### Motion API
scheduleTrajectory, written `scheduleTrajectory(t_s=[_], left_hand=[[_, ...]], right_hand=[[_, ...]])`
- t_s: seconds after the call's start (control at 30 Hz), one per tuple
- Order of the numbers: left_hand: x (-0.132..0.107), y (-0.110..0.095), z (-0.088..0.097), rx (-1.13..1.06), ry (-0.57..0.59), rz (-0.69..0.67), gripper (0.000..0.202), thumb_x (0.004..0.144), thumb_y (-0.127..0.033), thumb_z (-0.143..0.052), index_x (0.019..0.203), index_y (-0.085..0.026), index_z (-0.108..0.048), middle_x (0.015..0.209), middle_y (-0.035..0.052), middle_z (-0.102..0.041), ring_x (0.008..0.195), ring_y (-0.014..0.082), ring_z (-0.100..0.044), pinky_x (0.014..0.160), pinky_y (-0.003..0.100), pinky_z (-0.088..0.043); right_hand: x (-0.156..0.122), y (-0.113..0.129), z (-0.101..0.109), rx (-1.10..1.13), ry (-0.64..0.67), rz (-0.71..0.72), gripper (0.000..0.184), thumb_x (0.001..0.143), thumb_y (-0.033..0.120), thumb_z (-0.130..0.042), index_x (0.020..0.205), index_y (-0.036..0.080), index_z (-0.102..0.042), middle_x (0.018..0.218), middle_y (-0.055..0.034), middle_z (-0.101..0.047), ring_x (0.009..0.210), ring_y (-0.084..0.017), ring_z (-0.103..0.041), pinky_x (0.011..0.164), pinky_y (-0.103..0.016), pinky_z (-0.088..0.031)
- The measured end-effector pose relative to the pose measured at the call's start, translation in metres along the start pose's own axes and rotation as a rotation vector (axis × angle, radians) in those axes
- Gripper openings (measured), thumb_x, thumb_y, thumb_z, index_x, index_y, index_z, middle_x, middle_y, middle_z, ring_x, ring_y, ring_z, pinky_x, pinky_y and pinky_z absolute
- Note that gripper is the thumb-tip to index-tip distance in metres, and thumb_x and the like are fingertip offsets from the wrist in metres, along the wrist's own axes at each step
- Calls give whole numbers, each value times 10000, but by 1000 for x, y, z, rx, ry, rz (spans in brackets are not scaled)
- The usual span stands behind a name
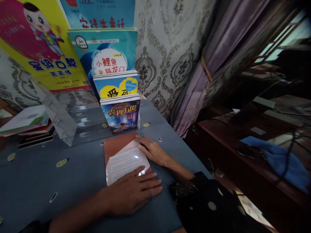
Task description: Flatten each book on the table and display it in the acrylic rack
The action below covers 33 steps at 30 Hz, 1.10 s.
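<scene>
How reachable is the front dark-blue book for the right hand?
Likely yes: the right hand rests at the far corner of the brown booklet, fingertips close to the dark-blue book, with nothing visible between.

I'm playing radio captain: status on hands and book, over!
Left hand over near edge of brown book. Right hand at its far-right corner. Standing books just beyond.

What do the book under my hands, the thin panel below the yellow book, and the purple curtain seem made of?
Book: paper or card, probably gloss-coated, as bright glare spots show on it.
Thin panel: likely clear plastic, smooth, as it looks partly see-through.
Purple curtain: fabric, perhaps satiny, judging by its gathered folds and faint sheen.
</scene>
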<state>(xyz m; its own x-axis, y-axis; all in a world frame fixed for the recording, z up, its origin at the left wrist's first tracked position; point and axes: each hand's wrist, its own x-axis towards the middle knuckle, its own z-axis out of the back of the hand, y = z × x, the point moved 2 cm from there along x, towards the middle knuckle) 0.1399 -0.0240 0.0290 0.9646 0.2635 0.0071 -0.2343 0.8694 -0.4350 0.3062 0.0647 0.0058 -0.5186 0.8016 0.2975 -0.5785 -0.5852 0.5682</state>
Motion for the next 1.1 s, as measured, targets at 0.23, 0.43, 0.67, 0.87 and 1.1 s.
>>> scheduleTrajectory(t_s=[0.23, 0.43, 0.67, 0.87, 1.1], left_hand=[[3, 12, 6, -1, -34, -3, 461, 1042, -234, -317, 1501, -217, -358, 1531, 47, -438, 1464, 205, -308, 1232, 476, -161], [4, 16, 5, 31, -54, -12, 455, 1033, -233, -335, 1483, -200, -391, 1523, 55, -451, 1460, 203, -317, 1236, 454, -147], [-4, 18, 6, 39, -122, -46, 451, 1027, -384, -400, 1439, -209, -457, 1467, 91, -517, 1389, 198, -443, 1210, 423, -248], [-54, 64, 31, 181, -365, 299, 479, 1056, -411, -255, 1290, -176, -600, 1351, 67, -631, 1280, 198, -559, 1136, 388, -395], [-115, 118, 39, 199, -529, 677, 546, 1033, -444, -250, 1311, -117, -588, 1375, 135, -600, 1289, 244, -550, 1103, 469, -426]], right_hand=[[-2, -1, -1, -58, 18, 24, 427, 1014, 361, -405, 1378, 183, -539, 1450, -146, -531, 1377, -242, -462, 1153, -506, -363], [-5, 3, -8, -151, 32, 39, 444, 964, 344, -504, 1366, 157, -539, 1488, -181, -477, 1398, -271, -429, 1155, -525, -344], [-6, 7, -19, -283, 22, 31, 449, 973, 314, -464, 1394, 166, -514, 1494, -164, -474, 1402, -280, -421, 1151, -523, -364], [-6, 7, -24, -349, 43, 35, 458, 997, 327, -395, 1409, 153, -494, 1517, -171, -440, 1412, -294, -403, 1156, -543, -351], [-5, 7, -25, -323, 31, 22, 457, 996, 325, -382, 1415, 177, -487, 1519, -146, -444, 1417, -285, -397, 1171, -551, -325]])
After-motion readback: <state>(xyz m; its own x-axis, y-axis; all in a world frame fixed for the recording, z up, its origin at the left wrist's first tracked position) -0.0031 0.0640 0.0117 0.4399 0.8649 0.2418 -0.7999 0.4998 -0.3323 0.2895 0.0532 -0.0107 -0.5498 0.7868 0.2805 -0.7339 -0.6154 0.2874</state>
